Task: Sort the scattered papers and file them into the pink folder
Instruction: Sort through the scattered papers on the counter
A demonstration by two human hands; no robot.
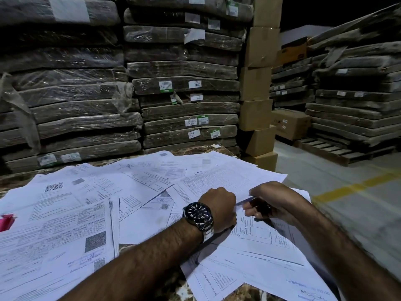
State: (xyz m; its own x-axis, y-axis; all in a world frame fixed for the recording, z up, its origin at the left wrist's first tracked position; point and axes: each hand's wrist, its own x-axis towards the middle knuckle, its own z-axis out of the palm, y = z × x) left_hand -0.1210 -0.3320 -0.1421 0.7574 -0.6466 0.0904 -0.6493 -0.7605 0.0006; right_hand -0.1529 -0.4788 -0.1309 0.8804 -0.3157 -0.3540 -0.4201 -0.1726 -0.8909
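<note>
Printed white papers [91, 205] lie scattered and overlapping across the table. A corner of the pink folder [6, 221] pokes out from under them at the far left edge. My left hand [219, 208], with a wristwatch on the wrist, is curled into a fist on the sheets at centre right, and its fingers are hidden behind its back. Just to its right, my right hand [272, 200] has its fingers curled over the raised edge of a sheet [245, 200]. The space under its palm is dark.
The table's brown marbled top [188, 149] shows at the far edge and at the bottom. Wrapped stacks of flat packs [184, 83] rise right behind it. Cardboard boxes [256, 114] stand to the right, then a wooden pallet [338, 148] on concrete floor with a yellow line [355, 187].
</note>
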